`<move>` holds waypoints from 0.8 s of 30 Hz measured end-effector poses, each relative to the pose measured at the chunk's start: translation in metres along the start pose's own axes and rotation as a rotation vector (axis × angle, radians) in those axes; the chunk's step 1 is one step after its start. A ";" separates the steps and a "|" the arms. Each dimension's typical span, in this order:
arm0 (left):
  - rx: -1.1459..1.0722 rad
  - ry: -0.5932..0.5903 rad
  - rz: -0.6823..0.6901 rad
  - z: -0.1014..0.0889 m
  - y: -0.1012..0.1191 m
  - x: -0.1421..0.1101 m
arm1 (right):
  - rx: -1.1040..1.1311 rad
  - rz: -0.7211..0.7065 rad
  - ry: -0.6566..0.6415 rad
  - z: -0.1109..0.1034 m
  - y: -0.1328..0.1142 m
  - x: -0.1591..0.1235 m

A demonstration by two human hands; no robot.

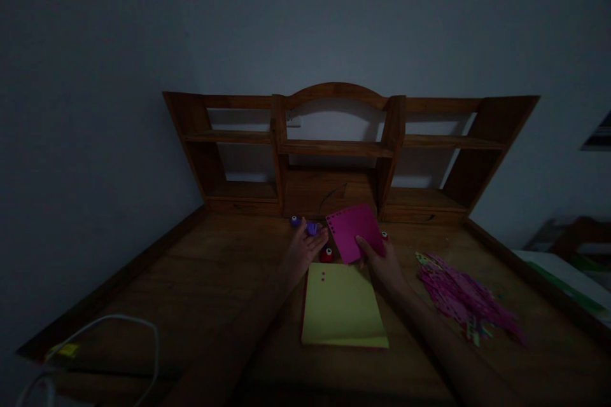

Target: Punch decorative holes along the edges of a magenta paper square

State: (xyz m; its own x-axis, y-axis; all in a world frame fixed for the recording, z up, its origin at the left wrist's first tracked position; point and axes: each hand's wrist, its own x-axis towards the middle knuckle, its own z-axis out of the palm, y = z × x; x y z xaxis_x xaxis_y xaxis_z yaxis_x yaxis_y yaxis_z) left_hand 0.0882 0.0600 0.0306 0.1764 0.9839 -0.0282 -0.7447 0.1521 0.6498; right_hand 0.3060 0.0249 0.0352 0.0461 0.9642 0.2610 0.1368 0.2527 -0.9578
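Note:
My right hand (382, 261) grips a magenta sheet of paper (356, 229), thumb on top, near its lower right corner. Small holes run along the sheet's left and top edges. My left hand (305, 247) is spread with its fingers stretched out, left of the sheet. Purple objects (312, 229), which look like paper punches, show behind its thumb and fingers; contact is unclear. A red one with a white spot (327, 255) sits between my hands, and another red one (384, 236) shows partly behind my right hand. Below lies a yellow paper stack (341, 311) bearing two small pink dots (323, 276).
A heap of magenta and yellow paper strips (465, 299) lies on the desk's right side. A wooden shelf unit (334, 149) stands along the back. A white cable (155, 343) loops at the lower left near a small yellow item (68, 350). The room is dim.

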 end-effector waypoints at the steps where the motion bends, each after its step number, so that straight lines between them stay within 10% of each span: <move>1: 0.005 0.018 -0.017 0.000 0.000 0.000 | 0.005 0.002 0.001 0.000 0.000 0.000; 11: 0.174 0.076 -0.065 0.001 -0.002 0.001 | -0.049 -0.014 0.044 0.001 0.000 0.000; 24: 0.243 -0.146 -0.199 0.016 0.001 -0.008 | -0.002 -0.011 0.068 0.001 0.002 0.001</move>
State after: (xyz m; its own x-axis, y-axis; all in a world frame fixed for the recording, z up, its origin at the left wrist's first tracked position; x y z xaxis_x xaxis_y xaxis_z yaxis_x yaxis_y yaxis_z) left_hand 0.0958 0.0508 0.0435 0.4063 0.9106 -0.0753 -0.5145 0.2961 0.8047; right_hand 0.3057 0.0268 0.0340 0.1115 0.9539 0.2786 0.1396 0.2626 -0.9548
